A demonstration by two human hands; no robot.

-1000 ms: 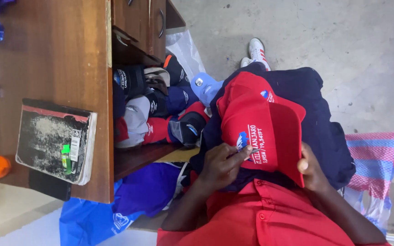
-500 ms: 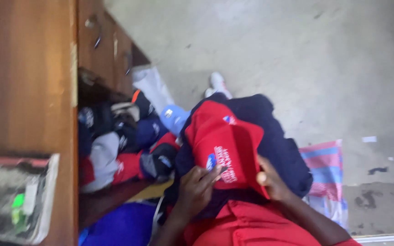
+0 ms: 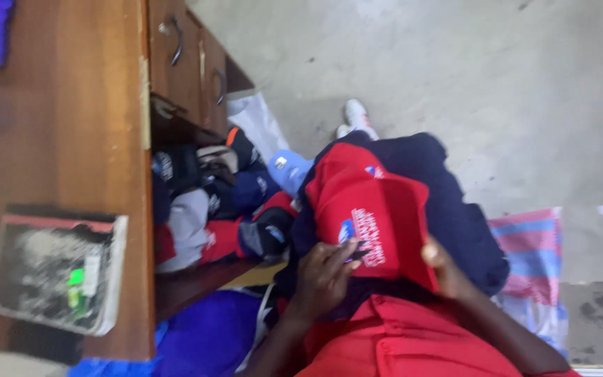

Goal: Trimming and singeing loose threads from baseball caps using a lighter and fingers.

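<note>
Head view: the picture is turned sideways and somewhat blurred. A red cap [image 3: 375, 213] with a white and blue patch lies on the person's lap, on top of a dark navy garment [image 3: 448, 202]. The left hand [image 3: 326, 276] rests on the cap at the patch, its fingers [image 3: 347, 251] bent and narrow, pressing on the fabric near the brim edge. The right hand [image 3: 444, 272] holds the opposite edge of the cap, thumb on the red cloth; its other fingers are hidden under the cap, so their spread cannot be told. The person wears a red shirt [image 3: 399, 342]. Beside the lap stands a wooden desk [image 3: 85, 126] with two closed drawers [image 3: 197, 63] bearing metal handles. Below the drawers, an open compartment holds a pile of caps [image 3: 218, 202] in black, grey, red and blue, touching one another. A worn book [image 3: 57, 269] with a dark cover lies on the desk top. A white shoe [image 3: 357, 115] shows on the grey concrete floor [image 3: 455, 63]. A striped pink and blue bag [image 3: 535, 258] lies on the floor just beside the navy garment.
</note>
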